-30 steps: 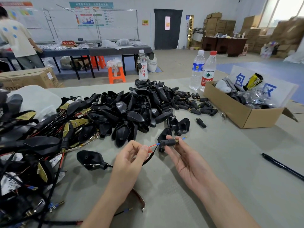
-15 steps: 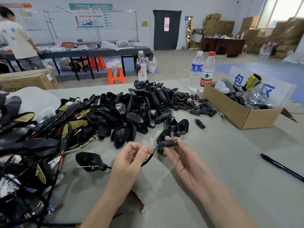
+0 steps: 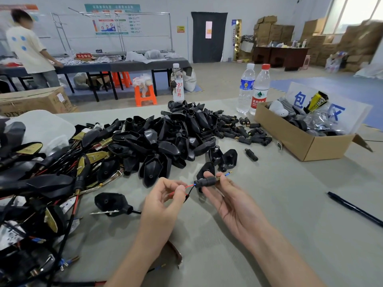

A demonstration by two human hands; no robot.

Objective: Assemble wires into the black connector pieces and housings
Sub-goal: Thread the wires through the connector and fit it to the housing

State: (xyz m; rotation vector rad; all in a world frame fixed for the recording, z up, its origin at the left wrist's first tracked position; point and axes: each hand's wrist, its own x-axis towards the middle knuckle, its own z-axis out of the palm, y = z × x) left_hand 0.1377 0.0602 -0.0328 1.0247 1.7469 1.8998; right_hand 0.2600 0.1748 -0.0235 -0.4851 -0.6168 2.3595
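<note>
Fingers (image 3: 222, 180) of the right hand (image 3: 234, 204) pinch a small black cylindrical plastic connector piece (image 3: 205, 181), held level just above the grey-green surface (image 3: 269, 224). A thin blue wire tip (image 3: 228, 173) sticks out of its right end, past a short brass-coloured part. From its left end a thin red wire (image 3: 189, 186) and a black wire (image 3: 190, 192) come out and run to the left hand (image 3: 163, 201), whose thumb and forefinger are closed on the red wire (the other fingers of this hand are curled loosely). The two hands are near each other but not touching.

Just behind the connector piece, a few loose black plastic housings (image 3: 222, 157) lie on the surface, and beyond them rises a big heap of the same black housings (image 3: 165, 137). To the right of the heap is a scatter of small black cylindrical connectors (image 3: 244, 133). At the left lies a tangle of finished black parts with red and black cables (image 3: 41, 183). One black housing with a stem (image 3: 112, 203) lies beside the left wrist.

Further right stands an open brown cardboard box (image 3: 300, 141) with mixed items, two clear plastic water bottles (image 3: 253, 88) behind it, and a black pen (image 3: 354, 208) lies near the right edge.
</note>
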